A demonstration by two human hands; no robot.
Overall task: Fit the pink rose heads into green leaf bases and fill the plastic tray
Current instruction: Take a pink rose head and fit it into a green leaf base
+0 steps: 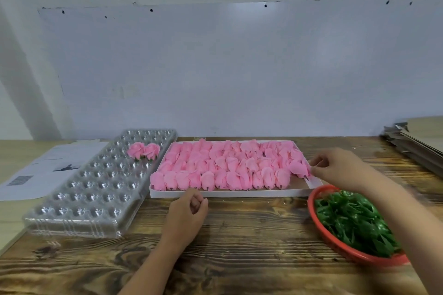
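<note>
Two finished roses (pixel 143 151) sitting in plastic tray (pixel 96 189); my right hand (pixel 335 167) pinching pink rose head (pixel 298 167) (box corner), left hand (pixel 189 211) resting loosely curled, holding nothing.

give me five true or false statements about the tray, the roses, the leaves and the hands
1. Two roses sit in the tray. True.
2. The leaves lie in a blue bowl. False: the basket is red.
3. The right hand reaches to a rose head at the right end of the white box. True.
4. The left hand holds a leaf base. False: it hangs loosely curled over the table, and no leaf shows in it.
5. The tray lies right of the box. False: it lies left of it.
</note>
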